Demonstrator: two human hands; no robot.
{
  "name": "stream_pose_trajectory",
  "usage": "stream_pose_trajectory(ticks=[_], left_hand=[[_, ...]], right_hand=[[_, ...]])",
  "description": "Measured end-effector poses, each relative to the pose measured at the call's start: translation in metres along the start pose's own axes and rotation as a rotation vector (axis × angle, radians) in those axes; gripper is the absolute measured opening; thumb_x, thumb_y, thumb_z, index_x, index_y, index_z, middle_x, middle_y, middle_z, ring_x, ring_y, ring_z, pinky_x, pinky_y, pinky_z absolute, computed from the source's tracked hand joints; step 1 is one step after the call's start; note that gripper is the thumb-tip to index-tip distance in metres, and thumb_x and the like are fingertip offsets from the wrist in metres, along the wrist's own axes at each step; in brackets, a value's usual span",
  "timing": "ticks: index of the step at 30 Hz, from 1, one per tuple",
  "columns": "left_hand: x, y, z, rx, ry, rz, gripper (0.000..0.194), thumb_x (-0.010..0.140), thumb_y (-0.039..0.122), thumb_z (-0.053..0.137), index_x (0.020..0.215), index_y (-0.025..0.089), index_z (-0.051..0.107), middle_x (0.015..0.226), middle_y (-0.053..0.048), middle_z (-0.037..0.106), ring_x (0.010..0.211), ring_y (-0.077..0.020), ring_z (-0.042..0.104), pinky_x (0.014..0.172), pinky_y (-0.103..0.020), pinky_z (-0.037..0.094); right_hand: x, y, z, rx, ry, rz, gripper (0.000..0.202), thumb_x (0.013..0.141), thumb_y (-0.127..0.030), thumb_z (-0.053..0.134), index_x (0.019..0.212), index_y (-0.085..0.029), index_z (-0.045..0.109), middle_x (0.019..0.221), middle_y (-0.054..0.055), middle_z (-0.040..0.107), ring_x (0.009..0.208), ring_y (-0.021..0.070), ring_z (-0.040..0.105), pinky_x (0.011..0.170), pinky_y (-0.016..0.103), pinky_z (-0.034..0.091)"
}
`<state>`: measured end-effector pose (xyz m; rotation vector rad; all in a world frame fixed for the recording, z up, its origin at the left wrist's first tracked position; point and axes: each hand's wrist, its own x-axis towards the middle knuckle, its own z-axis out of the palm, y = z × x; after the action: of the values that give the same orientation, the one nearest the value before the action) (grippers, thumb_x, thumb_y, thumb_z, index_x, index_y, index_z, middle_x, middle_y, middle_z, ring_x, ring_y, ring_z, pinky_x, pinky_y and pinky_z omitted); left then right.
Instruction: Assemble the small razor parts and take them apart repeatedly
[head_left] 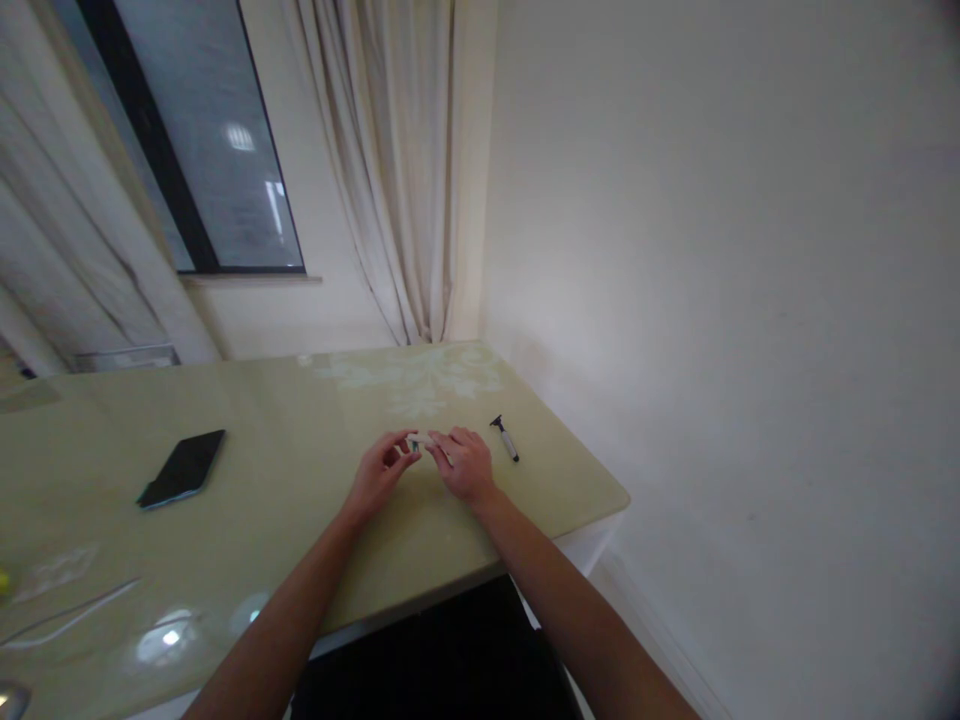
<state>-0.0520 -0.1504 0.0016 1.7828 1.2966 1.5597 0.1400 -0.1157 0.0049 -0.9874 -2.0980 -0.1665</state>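
Between my two hands, over the right part of the glossy yellow-green table (300,540), is a small white object (420,438) with a bit of green on its left side. The fingers of my left hand (380,472) pinch its left end. My right hand (465,465) holds the other end, its fingers bent over it. What the object is cannot be made out. Just right of my right hand lies a razor (508,442) with a black head and a grey and black handle, touched by neither hand.
A dark flat item (186,467) lies on the table's left half. Thin white cables (75,615) are at the lower left. A wall (675,300) borders the table's right side; a curtain (390,180) hangs behind. Something black (442,660) is below the front edge.
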Motion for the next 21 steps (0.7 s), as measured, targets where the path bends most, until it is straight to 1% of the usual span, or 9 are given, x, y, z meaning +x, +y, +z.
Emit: stream_pose_trajectory(ticks=[5,11,16,21], left_hand=[[0.0001,-0.0012,-0.0008,0.009,0.011,0.001,0.038,0.081,0.044,0.075,0.112,0.021,0.071,0.082,0.001,0.061,0.057,-0.0097,0.048,0.054,-0.023,0.041],[0.0003,-0.0013,-0.0012,0.018,-0.005,-0.011,0.039,0.082,0.043,0.074,0.115,0.022,0.071,0.079,0.002,0.060,0.058,-0.0103,0.048,0.054,-0.023,0.041],[0.0006,-0.0021,-0.0014,0.007,0.003,-0.012,0.040,0.081,0.044,0.074,0.114,0.021,0.071,0.080,0.002,0.060,0.056,-0.0096,0.047,0.052,-0.022,0.039],[0.0000,-0.0010,-0.0012,0.011,-0.006,-0.014,0.041,0.082,0.044,0.073,0.116,0.021,0.071,0.079,0.002,0.060,0.056,-0.0098,0.048,0.053,-0.022,0.040]], right_hand=[[-0.0001,0.0011,0.0000,-0.013,0.021,0.055,0.030,0.103,-0.041,0.057,0.119,-0.024,0.075,0.086,0.006,0.070,0.084,0.0189,0.061,0.078,0.029,0.041],[-0.0004,0.0000,0.0000,0.000,0.006,-0.015,0.030,0.103,-0.042,0.056,0.120,-0.025,0.074,0.087,0.006,0.069,0.086,0.0190,0.061,0.079,0.029,0.040],[-0.0002,0.0011,-0.0004,-0.025,0.011,0.038,0.030,0.103,-0.041,0.056,0.120,-0.024,0.075,0.087,0.006,0.069,0.085,0.0187,0.061,0.078,0.029,0.040],[0.0002,-0.0008,-0.0024,0.002,-0.013,-0.040,0.030,0.104,-0.042,0.054,0.119,-0.025,0.074,0.088,0.006,0.069,0.085,0.0186,0.061,0.079,0.030,0.040]])
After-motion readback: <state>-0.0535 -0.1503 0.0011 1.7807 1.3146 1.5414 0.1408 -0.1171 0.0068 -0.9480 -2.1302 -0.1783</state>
